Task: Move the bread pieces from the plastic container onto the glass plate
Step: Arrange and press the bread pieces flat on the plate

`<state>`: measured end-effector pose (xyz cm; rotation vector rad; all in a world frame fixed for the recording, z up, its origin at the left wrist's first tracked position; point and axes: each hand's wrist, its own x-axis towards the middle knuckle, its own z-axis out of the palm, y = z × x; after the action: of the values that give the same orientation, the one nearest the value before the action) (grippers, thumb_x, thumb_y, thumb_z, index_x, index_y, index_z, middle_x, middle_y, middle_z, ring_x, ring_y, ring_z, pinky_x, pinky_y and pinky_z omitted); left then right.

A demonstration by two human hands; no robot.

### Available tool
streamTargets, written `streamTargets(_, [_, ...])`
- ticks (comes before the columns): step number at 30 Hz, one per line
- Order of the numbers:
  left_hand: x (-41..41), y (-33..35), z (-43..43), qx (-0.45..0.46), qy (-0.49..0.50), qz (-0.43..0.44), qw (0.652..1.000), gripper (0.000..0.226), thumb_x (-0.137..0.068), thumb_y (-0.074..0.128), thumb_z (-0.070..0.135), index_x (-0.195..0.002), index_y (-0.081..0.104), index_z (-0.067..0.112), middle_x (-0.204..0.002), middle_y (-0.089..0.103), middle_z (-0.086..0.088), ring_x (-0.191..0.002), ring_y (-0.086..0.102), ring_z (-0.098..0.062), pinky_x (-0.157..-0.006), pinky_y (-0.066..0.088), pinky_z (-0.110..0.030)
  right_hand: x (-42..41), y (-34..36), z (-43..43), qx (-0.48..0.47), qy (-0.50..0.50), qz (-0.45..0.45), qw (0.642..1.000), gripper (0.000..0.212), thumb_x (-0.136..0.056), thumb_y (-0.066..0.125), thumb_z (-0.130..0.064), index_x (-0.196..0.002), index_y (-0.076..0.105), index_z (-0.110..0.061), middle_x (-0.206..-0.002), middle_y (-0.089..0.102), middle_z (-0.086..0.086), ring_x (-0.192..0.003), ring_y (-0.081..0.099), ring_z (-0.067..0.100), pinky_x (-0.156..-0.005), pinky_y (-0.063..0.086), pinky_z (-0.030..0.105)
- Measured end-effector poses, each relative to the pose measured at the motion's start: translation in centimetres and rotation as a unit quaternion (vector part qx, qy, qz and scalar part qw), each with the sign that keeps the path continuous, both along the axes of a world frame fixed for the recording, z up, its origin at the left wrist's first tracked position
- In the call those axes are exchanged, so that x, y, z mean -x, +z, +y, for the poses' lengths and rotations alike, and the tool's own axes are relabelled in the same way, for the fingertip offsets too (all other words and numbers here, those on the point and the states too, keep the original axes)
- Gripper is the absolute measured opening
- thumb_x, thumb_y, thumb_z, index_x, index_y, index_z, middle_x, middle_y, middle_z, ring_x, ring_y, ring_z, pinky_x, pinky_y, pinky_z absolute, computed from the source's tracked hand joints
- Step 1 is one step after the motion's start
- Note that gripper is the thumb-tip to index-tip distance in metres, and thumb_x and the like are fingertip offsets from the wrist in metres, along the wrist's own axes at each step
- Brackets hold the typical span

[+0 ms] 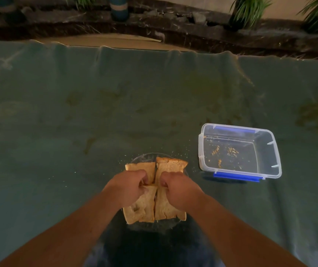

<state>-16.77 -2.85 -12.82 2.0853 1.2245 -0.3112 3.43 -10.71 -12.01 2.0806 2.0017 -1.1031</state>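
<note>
Several tan bread pieces point(170, 165) lie side by side on the glass plate point(144, 157), near the front middle of the green cloth. My left hand point(128, 185) rests on the left pieces, fingers curled and pinching the near left piece point(142, 207). My right hand point(179, 186) is curled over the near right piece point(166, 209), fingertips on the bread. The clear plastic container point(269, 151) with blue clips stands open to the right of the plate, holding only crumbs.
A green cloth point(77, 122) covers the table, with crumbs scattered around the plate. Beyond its far edge run a dark stone ledge point(173, 26), potted plants point(248, 10) and a blue vase point(118, 6).
</note>
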Motion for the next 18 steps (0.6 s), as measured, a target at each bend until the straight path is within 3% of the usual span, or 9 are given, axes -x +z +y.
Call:
streamTargets(3, [-0.2, -0.3, -0.5, 0.02, -0.007, 0.005, 1.0, 0.02, -0.088, 0.075, 0.034, -0.099, 0.06, 0.042, -0.089, 0.06, 0.02, -0.083, 0.059, -0.006, -0.063, 0.042, -0.025, 0.2, -0.4, -0.5, 0.013, 0.009, 0.012, 1.0, 0.037, -0.087, 0.054, -0.003, -0.116, 0.056, -0.027, -0.102, 0.063, 0.004, -0.088, 0.055, 0.023, -0.072, 0.05, 0.037])
streamTargets(8, [-0.4, -0.3, -1.9, -0.046, -0.045, 0.056, 0.996, 0.023, -0.091, 0.067, 0.038, -0.112, 0.06, 0.032, -0.104, 0.064, 0.008, -0.093, 0.059, -0.015, -0.071, 0.05, -0.032, 0.3, -0.8, -1.8, -0.03, 0.052, -0.037, 0.998, 0.034, -0.089, 0.053, -0.008, -0.119, 0.054, -0.021, -0.106, 0.063, 0.007, -0.092, 0.051, 0.025, -0.072, 0.044, 0.039])
streamTargets(13, [0.0, -0.5, -2.9, -0.203, -0.135, 0.066, 0.968, 0.042, -0.089, 0.054, 0.052, -0.12, 0.057, 0.024, -0.118, 0.058, -0.001, -0.109, 0.051, -0.023, -0.089, 0.05, -0.042, 0.6, -1.0, -2.9, -0.112, 0.026, -0.086, 0.99, 0.039, -0.094, 0.051, -0.022, -0.133, 0.051, -0.024, -0.127, 0.054, 0.007, -0.117, 0.047, 0.029, -0.1, 0.043, 0.044])
streamTargets(15, [0.1, -0.9, -3.4, -0.195, -0.117, 0.055, 0.972, 0.053, -0.089, 0.044, 0.058, -0.129, 0.054, 0.025, -0.133, 0.055, -0.006, -0.122, 0.048, -0.028, -0.101, 0.047, -0.047, 0.8, -1.2, -3.1, -0.092, -0.005, -0.086, 0.992, 0.047, -0.099, 0.048, -0.025, -0.145, 0.041, -0.028, -0.15, 0.042, 0.011, -0.138, 0.035, 0.036, -0.113, 0.035, 0.05])
streamTargets(18, [0.2, -1.8, -3.9, -0.141, -0.12, 0.072, 0.98, 0.067, -0.089, 0.032, 0.066, -0.143, 0.043, 0.028, -0.158, 0.039, -0.009, -0.147, 0.027, -0.032, -0.121, 0.027, -0.052, 1.2, -2.0, -3.5, -0.037, 0.019, -0.101, 0.994, 0.055, -0.105, 0.037, -0.029, -0.158, 0.023, -0.026, -0.17, 0.013, 0.017, -0.154, 0.007, 0.039, -0.122, 0.016, 0.052])
